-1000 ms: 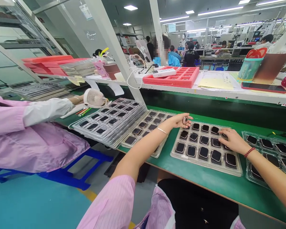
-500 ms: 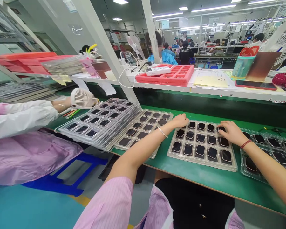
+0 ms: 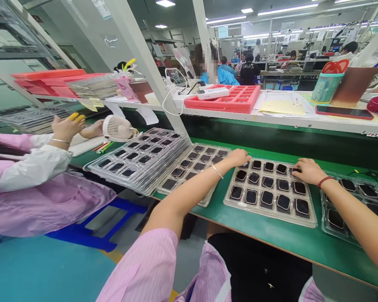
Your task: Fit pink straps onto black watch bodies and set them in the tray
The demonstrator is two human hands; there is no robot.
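A clear plastic tray [image 3: 272, 212] lies on the green bench in front of me, with rows of dark watch screens [image 3: 267, 182] in pale frames in its pockets. My left hand [image 3: 238, 157] is closed at the tray's back left corner, its fingertips mostly hidden and a screen partly showing under them. At the back right corner my right hand [image 3: 308, 171] is bent over the edge, with its thumb beside the corner screen [image 3: 296, 172]. Another tray of screens [image 3: 335, 219] lies under my right forearm. A further tray [image 3: 193, 155] sits partly behind my left forearm.
A tall stack of filled trays [image 3: 138, 153] stands left of my left arm. Beyond it are a white fan [image 3: 118, 128] and a co-worker's hands [image 3: 66, 128], one holding something yellow. The raised shelf carries a red foam tray [image 3: 255, 100], papers and cups. A slanted post [image 3: 151, 71] rises at the bench.
The view has shifted slightly, and things appear farther right. My hands stay at the tray's back corners; a screen now shows beneath my left fingers. The co-worker's hand has risen with something yellow.
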